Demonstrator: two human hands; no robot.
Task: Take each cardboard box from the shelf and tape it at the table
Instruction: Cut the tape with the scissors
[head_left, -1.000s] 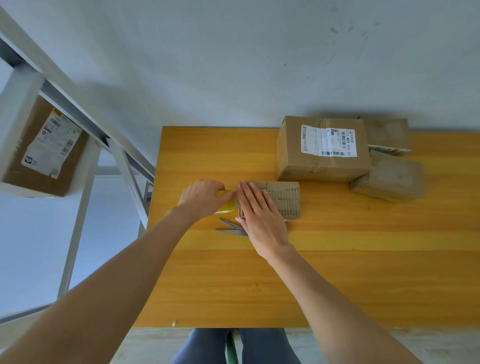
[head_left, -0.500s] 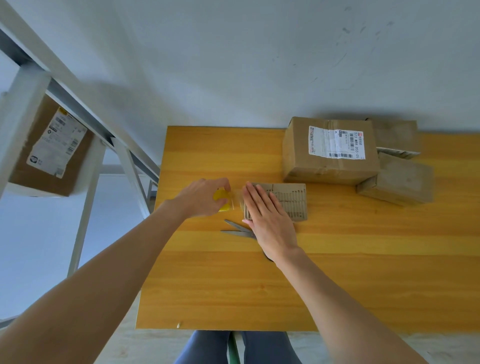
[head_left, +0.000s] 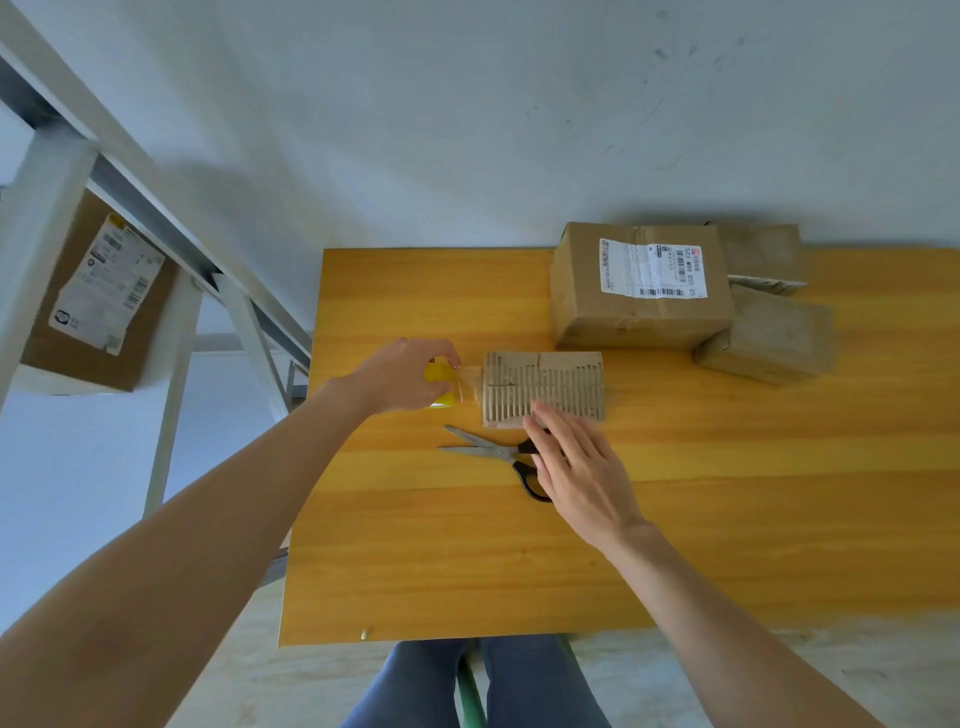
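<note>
So the yellow tape roll (head_left: 441, 388) is gripped in the left hand (head_left: 400, 376), with a clear strip stretched over to the small cardboard box (head_left: 543, 384) just right of that hand. The right hand (head_left: 576, 467) is held flat, fingers straight, fingertips at the box's near edge, and the scissors (head_left: 483, 451) are half covered by it. A few more boxes (head_left: 641, 322) are piled beyond the right hand.

bare forearms (head_left: 218, 519), dark blue trousers (head_left: 415, 686).
</note>
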